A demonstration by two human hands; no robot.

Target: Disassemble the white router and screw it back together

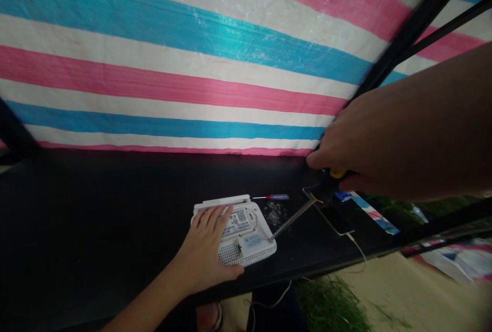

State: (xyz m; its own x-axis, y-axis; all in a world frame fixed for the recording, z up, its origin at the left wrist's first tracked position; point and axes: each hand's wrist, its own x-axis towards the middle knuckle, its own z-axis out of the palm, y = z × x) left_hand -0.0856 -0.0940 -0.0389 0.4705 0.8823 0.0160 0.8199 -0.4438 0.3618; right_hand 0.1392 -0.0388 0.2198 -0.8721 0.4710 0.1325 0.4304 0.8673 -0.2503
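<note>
Striped plastic sheet (172,101) in pink, blue and white hung behind a black table (96,204). On the near part of the table, a white box (264,251) with lots of tiny holes lay flat, with a label (240,223) facing up. The left hand (209,242) was partly open and stretched across the box, with its fingers on top and its thumb at the near edge, so it held the box down. The right hand (365,142) was curled around the handle of a long screwdriver (294,220), and the metal tip was at the right corner of the box. That corner seemed to be the spot being worked on, and it did not look finished. The box looked whole, with no big piece taken off, so most of the job seemed yet to be done. I could not tell if any screws were out. Little pale bits (275,214) were spread just beside the box, near a small screwdriver (279,197). Farther right lay a phone (336,220) with a white cord (360,250).
</note>
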